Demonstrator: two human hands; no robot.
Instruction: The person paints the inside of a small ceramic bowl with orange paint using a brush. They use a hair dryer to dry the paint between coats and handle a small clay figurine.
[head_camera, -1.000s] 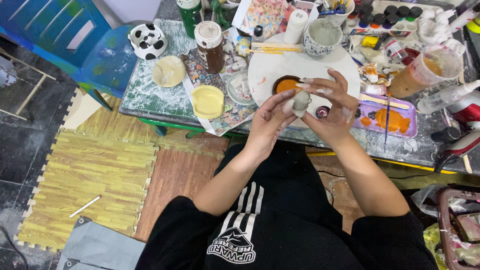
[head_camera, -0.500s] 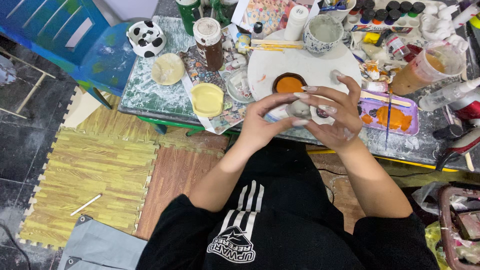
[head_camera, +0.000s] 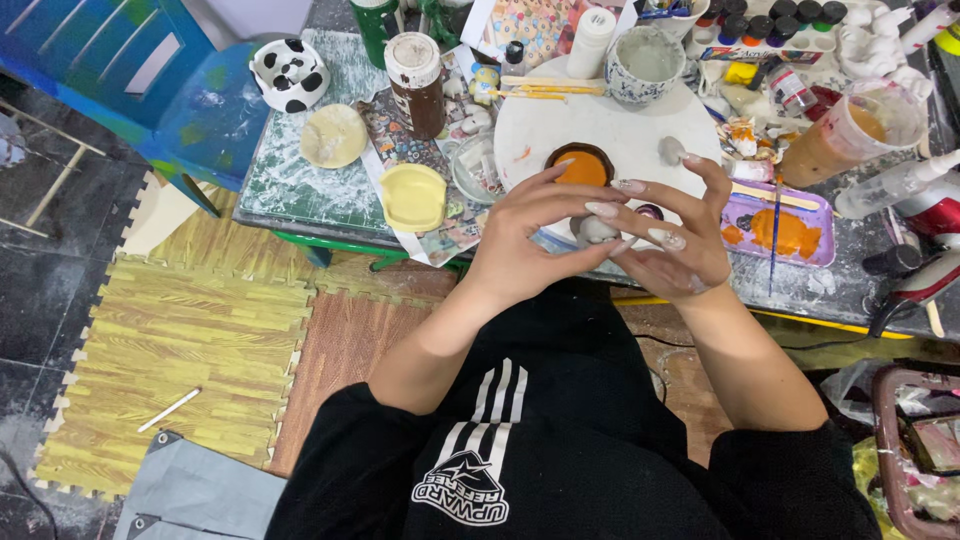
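We see the scene in bright, even light that seems to fall from above, with soft shadows only. The round white board (head_camera: 610, 135) on the far table is the brightest area but keeps its detail. The dark floor (head_camera: 60, 250) at left shows faint sheen. Focus is sharp in the middle; our hands are crisp, without motion blur. Straight lines bend slightly toward the edges.
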